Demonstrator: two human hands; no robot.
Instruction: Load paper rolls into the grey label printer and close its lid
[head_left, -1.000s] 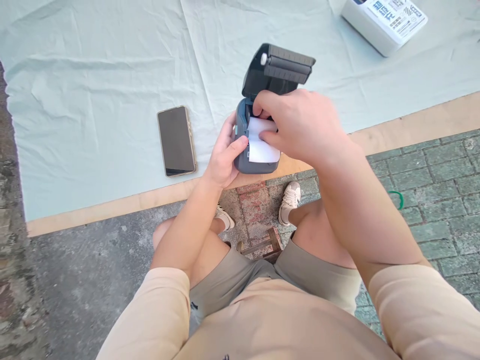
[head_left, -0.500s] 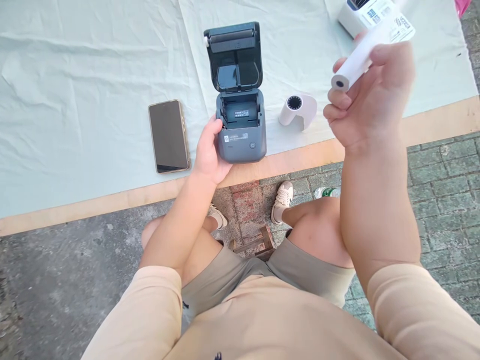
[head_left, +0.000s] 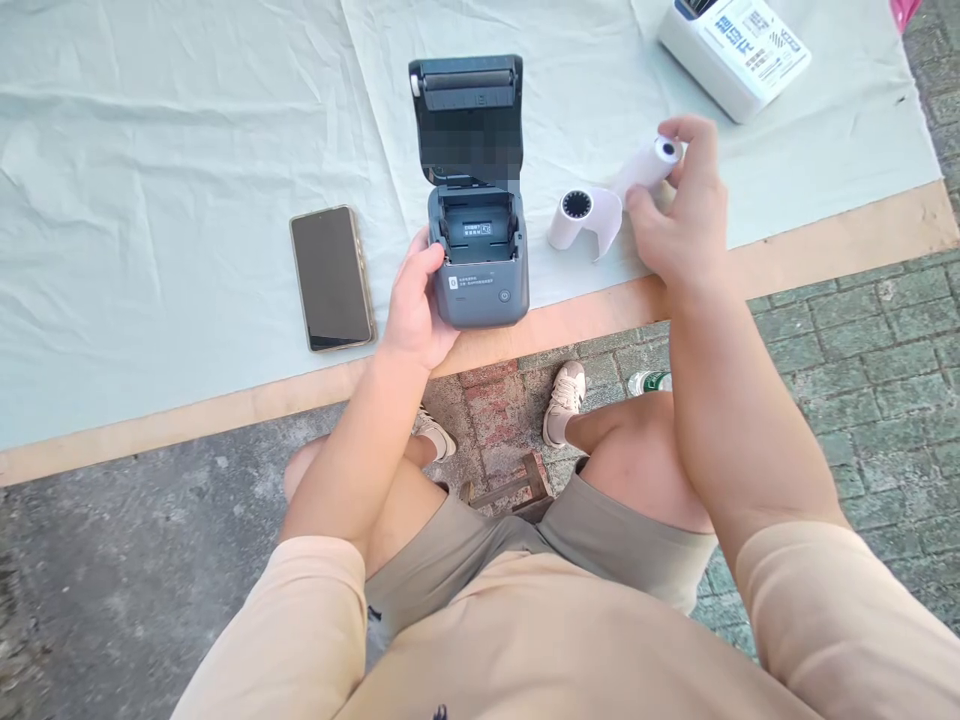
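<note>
My left hand (head_left: 418,305) is closed on the lower left side of a dark label printer (head_left: 480,295), thumb at its front edge. The printer's lid (head_left: 466,120) stands flipped up, and the bay inside shows a small printed label but no roll. My right hand (head_left: 686,205) has its thumb and fingers around a white paper roll (head_left: 646,168), its hollow end facing up. Just left of it, a second paper roll (head_left: 564,228) with a black toothed core stands on the cloth, its loose paper strip curling to the right.
A phone (head_left: 331,278) lies face up left of the printer. At the back right sits a white box-shaped device (head_left: 742,60) with printed labels. Pale cloth (head_left: 187,180) covers the table, whose wooden front edge (head_left: 225,408) is bare. Below, a bottle (head_left: 649,383) stands near my knee.
My right hand has lowered the paper roll from the raised position at right down and left, close to the standing roll. My left hand still holds the printer.
</note>
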